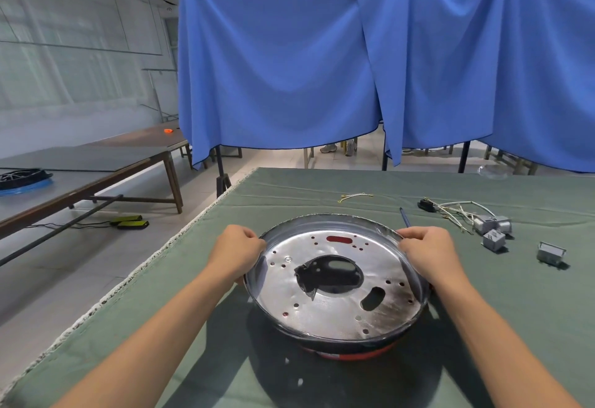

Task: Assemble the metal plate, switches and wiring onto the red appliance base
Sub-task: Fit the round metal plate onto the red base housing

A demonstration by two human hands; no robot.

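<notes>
- While both hands grip the rim of the metal plate (pixel 338 291) at the lower middle of the frame, it sits on the red appliance base (pixel 351 354), of which only a red strip shows under the near edge; whether it is fully seated I cannot tell
- Left hand (pixel 236 251) has its fingers curled over the rim on the left, right hand (pixel 428 251) pinches the rim on the right; an uneven push from either side could tilt the plate so that it jams askew
- Red shows through a slot and a few holes, yet others look dark, so the holes may be out of line with the base; forcing it down then could bend the thin sheet
- Jagged metal round the central cut-out could nick a fingertip or wire
- Switches (pixel 492 230) and wiring (pixel 457 209) lie at middle right on the green surface (pixel 225 327), well apart; a sweeping forearm could knock them off
</notes>
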